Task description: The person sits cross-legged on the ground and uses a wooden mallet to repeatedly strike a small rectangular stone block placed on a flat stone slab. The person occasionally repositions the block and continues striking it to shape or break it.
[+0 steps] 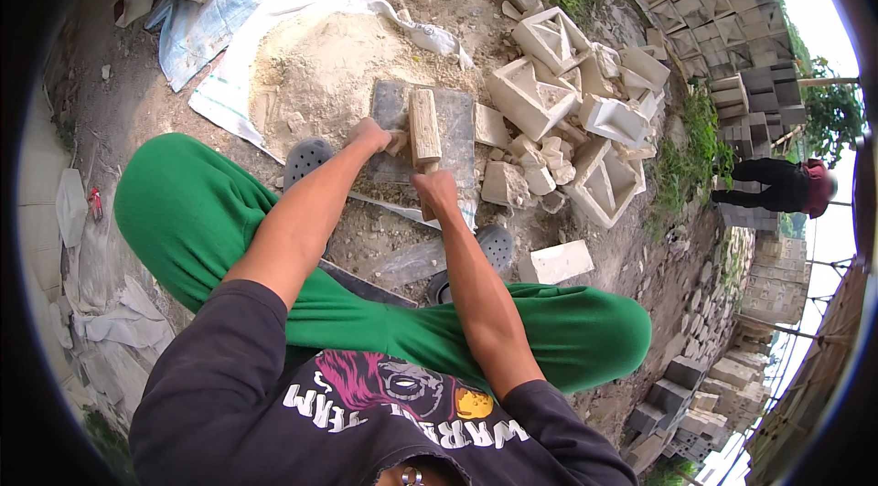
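My right hand (436, 192) is closed round the handle of a wooden mallet (424, 125). The mallet's long, dust-coated head lies over a dark flat slab (457, 125). Left of the mallet, my left hand (368, 136) is closed on a small pale chunk of block (396, 142), partly hidden by the fingers. Just beyond the hands, a heap of crushed pale powder (315, 61) rests on a white woven sack (233, 74). To the right of the slab are broken pieces of block (538, 166).
Several pale hollow blocks (553, 40) are piled at the right, and one whole pale block (558, 262) lies nearer me. A blue sheet (183, 47) is crumpled at the far left. At the far right a person (786, 186) in dark trousers stands beside stacked blocks (722, 20).
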Motion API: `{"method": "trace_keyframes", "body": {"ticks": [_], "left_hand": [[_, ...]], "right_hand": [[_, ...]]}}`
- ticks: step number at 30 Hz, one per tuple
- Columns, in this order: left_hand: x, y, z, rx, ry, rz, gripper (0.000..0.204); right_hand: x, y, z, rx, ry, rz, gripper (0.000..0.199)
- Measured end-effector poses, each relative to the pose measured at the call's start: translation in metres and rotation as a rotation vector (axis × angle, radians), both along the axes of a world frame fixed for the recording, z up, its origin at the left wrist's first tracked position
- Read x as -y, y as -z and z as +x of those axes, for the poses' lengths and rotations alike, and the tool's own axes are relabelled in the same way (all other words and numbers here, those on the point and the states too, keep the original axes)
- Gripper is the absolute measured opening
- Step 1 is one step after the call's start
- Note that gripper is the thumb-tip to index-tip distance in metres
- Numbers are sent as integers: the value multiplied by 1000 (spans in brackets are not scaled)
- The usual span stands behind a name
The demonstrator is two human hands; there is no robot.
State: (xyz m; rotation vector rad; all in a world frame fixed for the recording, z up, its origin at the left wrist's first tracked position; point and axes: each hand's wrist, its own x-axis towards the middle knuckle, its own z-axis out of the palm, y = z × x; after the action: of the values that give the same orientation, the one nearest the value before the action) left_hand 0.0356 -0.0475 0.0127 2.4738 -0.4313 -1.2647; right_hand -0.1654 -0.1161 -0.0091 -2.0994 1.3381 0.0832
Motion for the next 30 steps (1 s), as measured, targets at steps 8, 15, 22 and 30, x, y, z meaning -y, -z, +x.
{"method": "trace_keyframes", "body": {"ticks": [8, 15, 22, 30], "left_hand": [[-22, 63, 2, 205, -98, -5, 44], [-8, 39, 2, 92, -43, 7, 32], [-19, 38, 5, 81, -61, -58, 29], [-16, 33, -13, 198, -156, -133, 34]], "right_hand": [[-5, -83, 31, 275, 143, 353, 42], [-16, -35, 2, 83, 131, 311, 34], [-29, -18, 0, 93, 153, 375, 34], [-25, -4, -10, 139, 146, 426, 38]]}}
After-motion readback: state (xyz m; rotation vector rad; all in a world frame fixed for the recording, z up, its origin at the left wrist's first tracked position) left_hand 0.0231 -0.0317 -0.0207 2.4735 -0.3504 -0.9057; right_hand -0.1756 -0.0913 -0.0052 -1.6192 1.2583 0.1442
